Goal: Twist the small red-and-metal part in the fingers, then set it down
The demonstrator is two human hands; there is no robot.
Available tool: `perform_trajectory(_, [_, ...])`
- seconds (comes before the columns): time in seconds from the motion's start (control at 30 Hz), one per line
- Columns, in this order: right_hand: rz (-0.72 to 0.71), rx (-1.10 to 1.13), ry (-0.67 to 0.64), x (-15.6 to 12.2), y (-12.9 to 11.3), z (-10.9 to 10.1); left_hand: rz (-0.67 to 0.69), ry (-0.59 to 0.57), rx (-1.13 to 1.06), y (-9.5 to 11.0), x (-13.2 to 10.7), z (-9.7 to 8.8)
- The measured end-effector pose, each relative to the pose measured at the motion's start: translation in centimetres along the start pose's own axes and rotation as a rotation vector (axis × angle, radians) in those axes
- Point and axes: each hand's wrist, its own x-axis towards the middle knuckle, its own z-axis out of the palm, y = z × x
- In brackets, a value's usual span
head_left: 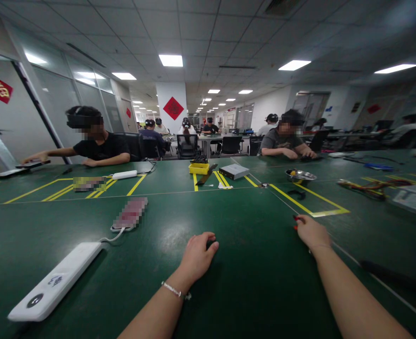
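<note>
My left hand (198, 256) rests on the green table (250, 263), fingers curled over a small dark object (212, 244) that I cannot name. My right hand (310, 231) lies further right, fingers closed round a small tool with a red tip (296, 219); most of it is hidden by the hand. A bracelet sits on my left wrist.
A white power bank (54, 282) lies front left, cabled to a phone (130, 214). Further back stand a yellow tray (199, 167), a grey box (233, 171), a metal bowl (299, 175) and cables (370, 187). Other people sit at the far side. Yellow tape marks the table.
</note>
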Motion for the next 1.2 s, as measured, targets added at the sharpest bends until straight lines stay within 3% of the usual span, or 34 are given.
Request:
perform_trajectory(0.1, [-0.134,0.005,0.076,-1.2,-1.6,-0.5,0.000,0.012,-0.051,0.0,0.0,0.1])
perform_trajectory(0.2, [-0.417,0.073,0.129,-3.7,-5.0,-0.7,-0.043,0.035,-0.122,0.0,0.1,0.1])
perform_trajectory(0.33, [-0.899,0.214,0.054,-9.5,-10.6,-0.1,-0.089,0.044,-0.242,0.1,0.0,-0.1])
perform_trajectory(0.43, [-1.167,0.252,-0.024,-13.8,-13.4,0.7,-0.036,0.029,-0.357,0.3,0.0,0.0])
perform_trajectory(0.53, [-1.276,0.243,-0.063,-16.1,-14.3,1.3,0.005,0.005,-0.418,0.5,0.0,0.3])
perform_trajectory(0.63, [-1.319,0.244,-0.081,-16.0,-14.1,1.4,-0.042,-0.016,-0.488,0.6,0.1,0.4])
perform_trajectory(0.7, [-1.310,0.235,-0.064,-14.8,-13.6,1.1,-0.090,-0.023,-0.622,0.6,0.4,0.3])
perform_trajectory(0.77, [-1.200,0.172,0.015,-12.7,-12.6,0.7,-0.170,0.012,-0.782,0.4,0.6,0.1])
perform_trajectory(0.87, [-0.805,-0.038,0.178,-8.8,-9.7,0.5,-0.286,0.095,-0.959,-0.1,0.9,-0.3])
perform_trajectory(0.93, [-0.500,-0.175,0.203,-6.2,-7.2,0.5,-0.330,0.142,-1.071,-0.5,1.1,-0.4])
perform_trajectory(1.03, [-0.226,-0.271,0.075,-3.4,-3.8,0.5,-0.378,0.158,-1.203,-0.7,1.1,-0.5])
perform_trajectory(1.2, [-0.156,-0.351,-0.109,-2.3,-2.2,0.2,-0.419,0.156,-1.265,-0.7,1.1,-0.6])
